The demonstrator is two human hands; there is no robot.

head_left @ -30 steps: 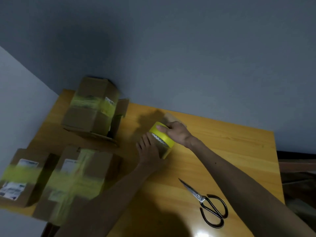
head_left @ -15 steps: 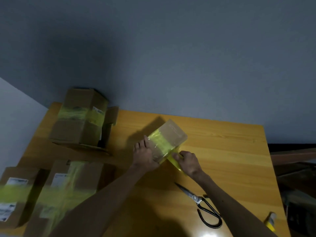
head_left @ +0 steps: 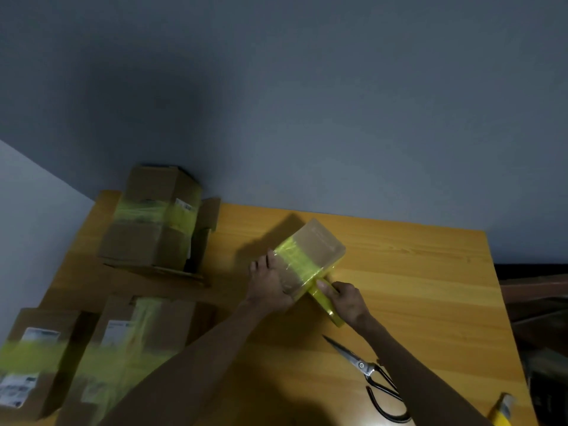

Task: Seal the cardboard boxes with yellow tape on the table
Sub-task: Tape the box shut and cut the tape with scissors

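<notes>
While the left hand [head_left: 270, 284] presses flat on the small cardboard box [head_left: 319, 244] in the middle of the table [head_left: 415, 272], fingers straight and slightly spread, the right hand [head_left: 347, 302] curls its fingers round the yellow tape roll [head_left: 321, 299] at the box's near edge. Scissors [head_left: 368, 373] lie beside the right forearm.

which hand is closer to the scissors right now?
Right. The right hand, gripping the tape roll, sits just beyond the scissors on the table. The left hand rests on the small box, farther off to the left.
</notes>
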